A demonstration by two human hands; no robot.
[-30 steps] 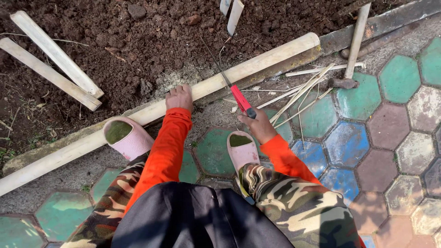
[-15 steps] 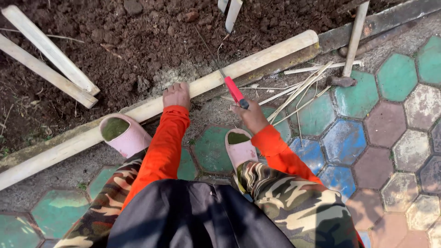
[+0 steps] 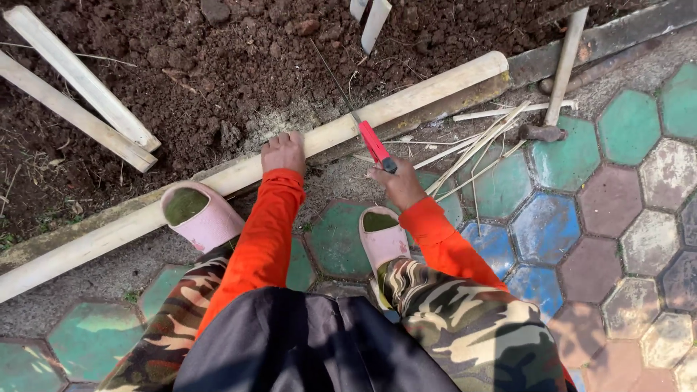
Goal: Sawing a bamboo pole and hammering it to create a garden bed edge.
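A long pale bamboo pole (image 3: 428, 91) lies along the stone curb between dark soil and hexagon paving. My left hand (image 3: 283, 151) presses down on the pole near its middle. My right hand (image 3: 396, 181) grips the red handle of a thin-bladed saw (image 3: 372, 139), whose blade crosses the pole and points up into the soil. Pale sawdust lies on the soil by the cut. My arms are in orange sleeves.
My feet in pink slippers (image 3: 203, 214) stand at the curb. Thin bamboo slivers (image 3: 472, 149) lie scattered on the paving right of the saw. A hammer (image 3: 555, 80) leans there too. Two split bamboo slats (image 3: 80, 94) lie on the soil at left; another stands at top (image 3: 374, 22).
The saw has slid along its length across the pole, the handle shifting slightly. My left hand stays on the pole.
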